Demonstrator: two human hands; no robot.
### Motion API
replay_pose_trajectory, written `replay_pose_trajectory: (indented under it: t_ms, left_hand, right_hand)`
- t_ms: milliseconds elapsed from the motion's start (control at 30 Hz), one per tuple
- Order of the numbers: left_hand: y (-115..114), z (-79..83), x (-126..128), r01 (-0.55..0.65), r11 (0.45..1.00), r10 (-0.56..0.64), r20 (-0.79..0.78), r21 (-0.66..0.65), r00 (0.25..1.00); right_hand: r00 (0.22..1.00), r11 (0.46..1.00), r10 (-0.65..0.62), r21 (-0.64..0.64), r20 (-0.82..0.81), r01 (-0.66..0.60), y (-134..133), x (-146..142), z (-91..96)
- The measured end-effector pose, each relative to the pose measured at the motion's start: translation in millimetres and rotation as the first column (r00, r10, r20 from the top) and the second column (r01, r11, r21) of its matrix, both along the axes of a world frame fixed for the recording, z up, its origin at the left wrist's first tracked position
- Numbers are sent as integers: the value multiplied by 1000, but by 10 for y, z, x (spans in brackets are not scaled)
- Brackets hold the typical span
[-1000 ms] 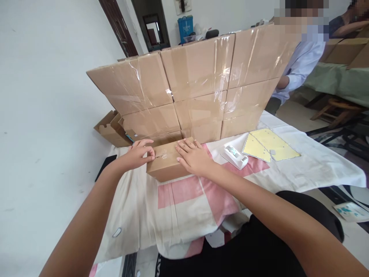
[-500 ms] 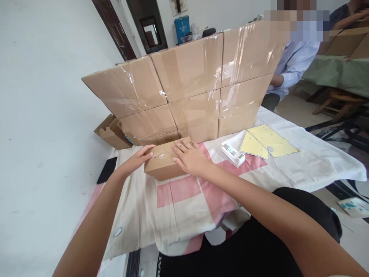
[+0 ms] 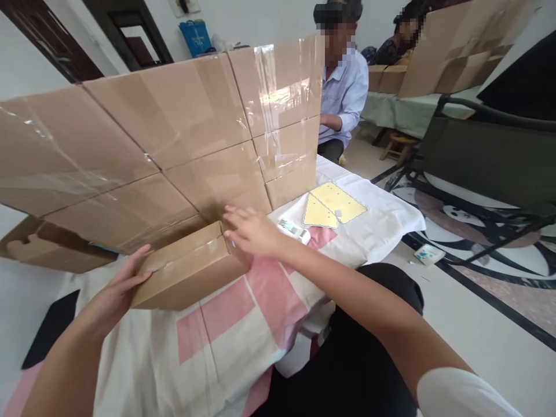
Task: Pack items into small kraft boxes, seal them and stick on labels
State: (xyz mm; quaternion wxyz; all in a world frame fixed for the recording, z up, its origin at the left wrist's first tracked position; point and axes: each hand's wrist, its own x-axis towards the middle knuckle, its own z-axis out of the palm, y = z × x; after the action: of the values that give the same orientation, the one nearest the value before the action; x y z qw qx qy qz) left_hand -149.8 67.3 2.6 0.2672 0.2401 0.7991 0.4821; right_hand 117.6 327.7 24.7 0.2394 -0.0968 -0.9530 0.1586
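A closed cardboard box [image 3: 193, 263] with clear tape along its top seam lies on the cloth-covered table. My left hand [image 3: 124, 284] grips its left end, the thumb on top and the other fingers partly hidden behind. At the right end, my right hand [image 3: 249, 231] has its fingers stretched out over the corner, touching or very near the box. A white tape dispenser [image 3: 294, 230] stands to the right of that hand. Yellow paper pieces [image 3: 336, 202] with scalloped edges lie just beyond it.
A tall wall of taped cardboard boxes [image 3: 195, 116] stands right behind the box. At left are an open carton [image 3: 56, 246] and a dark flat object [image 3: 52, 327]. Across the table sits a person in a light blue shirt [image 3: 347, 87]. A folding chair [image 3: 486, 156] is at right.
The view has swung right and come closer to the box. My right hand has slid from the box's top to its right end. My left hand stays at the left end.
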Motion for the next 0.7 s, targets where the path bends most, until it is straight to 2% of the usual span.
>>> replay_pose_trajectory:
  t_ms: [67, 133, 167, 200, 233, 300, 333, 400, 500, 600, 700]
  left_hand:
    - [10, -2, 27, -38, 999, 38, 44, 17, 998]
    - [25, -8, 52, -80, 996, 76, 86, 41, 993]
    - [38, -14, 65, -105, 993, 99, 100, 52, 990]
    - [53, -23, 81, -133, 989, 126, 108, 66, 986]
    - [71, -33, 99, -155, 985, 146, 110, 78, 983]
    - [107, -51, 139, -192, 975, 180, 108, 109, 978]
    - [123, -59, 160, -206, 971, 193, 110, 124, 975]
    - [144, -68, 195, -225, 962, 209, 111, 153, 971]
    - [150, -72, 224, -228, 958, 213, 101, 176, 972]
    - [146, -73, 237, -225, 957, 212, 88, 184, 973]
    - [148, -75, 251, -235, 954, 219, 104, 184, 970]
  right_hand:
    - [984, 985, -166, -38, 67, 169, 359, 302, 34]
    - [914, 925, -358, -64, 189, 375, 744, 683, 23]
    - [862, 881, -442, -62, 248, 469, 927, 888, -5]
    - [737, 792, -552, -32, 389, 610, 1094, 1092, -50]
    - [658, 733, -600, -17, 455, 680, 1239, 1288, -110]
    - [543, 649, -641, 6, 542, 761, 1451, 1621, -268]
    - [515, 628, -645, 8, 565, 778, 1518, 1747, -357]
    - [499, 615, -641, 1, 583, 788, 1591, 1910, -535]
    - [542, 630, -641, -32, 543, 776, 1624, 1968, -740]
    - [587, 637, -649, -76, 484, 767, 1654, 1914, -837]
    - [619, 633, -654, -134, 434, 763, 1685, 1834, -848]
